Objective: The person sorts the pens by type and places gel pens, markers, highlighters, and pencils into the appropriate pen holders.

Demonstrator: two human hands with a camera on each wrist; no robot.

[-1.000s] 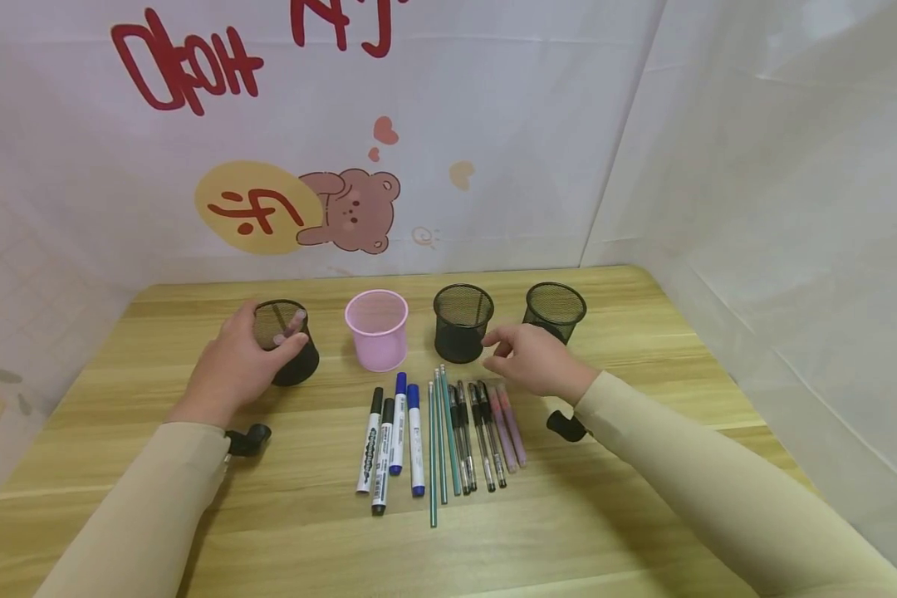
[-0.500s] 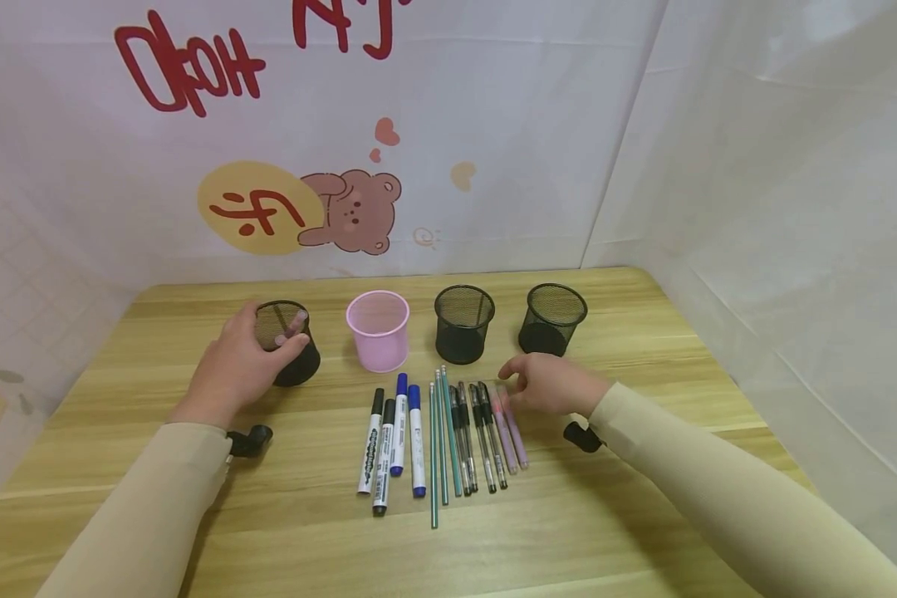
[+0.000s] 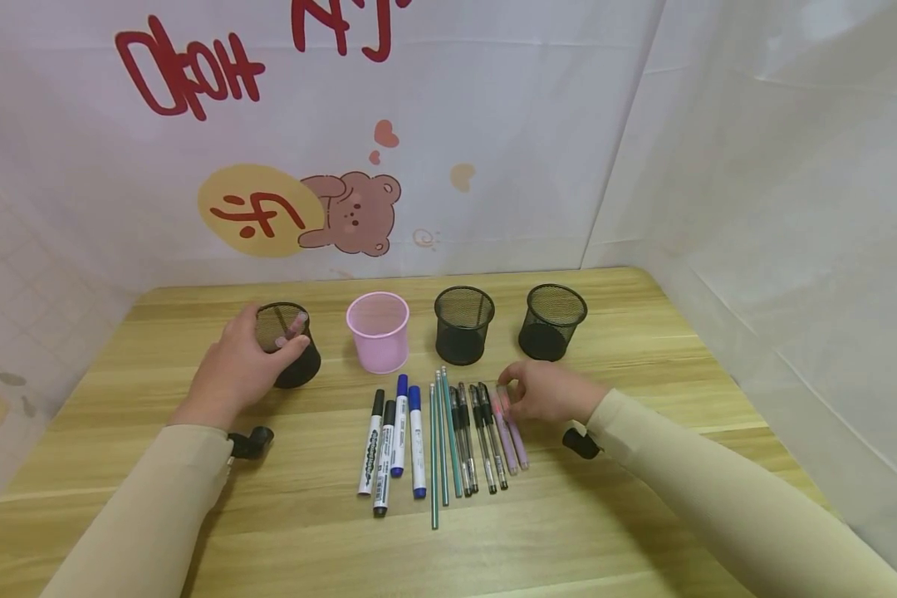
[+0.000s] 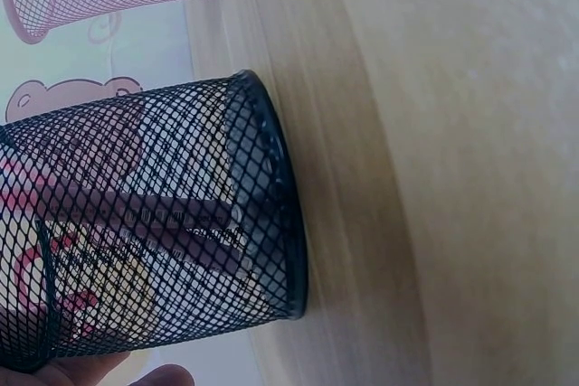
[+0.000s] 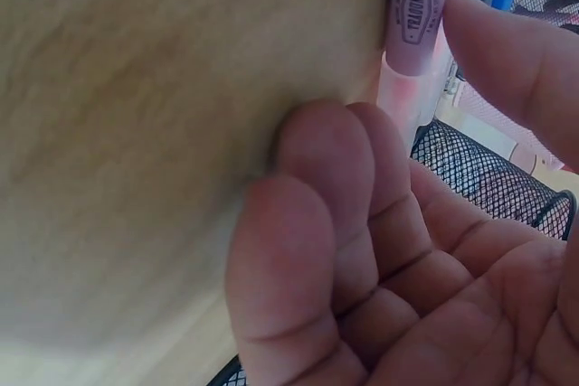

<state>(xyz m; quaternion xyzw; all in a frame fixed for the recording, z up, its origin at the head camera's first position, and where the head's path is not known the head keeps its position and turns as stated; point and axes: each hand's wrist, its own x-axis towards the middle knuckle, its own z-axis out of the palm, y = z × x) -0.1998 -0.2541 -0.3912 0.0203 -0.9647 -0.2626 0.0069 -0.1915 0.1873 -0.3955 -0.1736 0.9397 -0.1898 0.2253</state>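
Left hand (image 3: 232,372), centre left of the head frame, wraps its fingers round a black mesh cup (image 3: 287,342) standing upright on the wooden table (image 3: 643,465); the left wrist view shows fingers through the mesh. Right hand (image 3: 549,392), right of centre, sits at the far end of two purple pens (image 3: 510,425); fingers curled close about the pen tops, thumb on one barrel in the right wrist view, both pens flat on the table. Whether the pinch has closed I cannot tell. Left of the purple pens, touching in a row: black pens (image 3: 478,436), green pencils (image 3: 441,440), then four markers (image 3: 392,436) just apart. Behind the row stand a pink cup (image 3: 378,330) and two more mesh cups (image 3: 463,323) (image 3: 553,321), the last just beyond the right hand.
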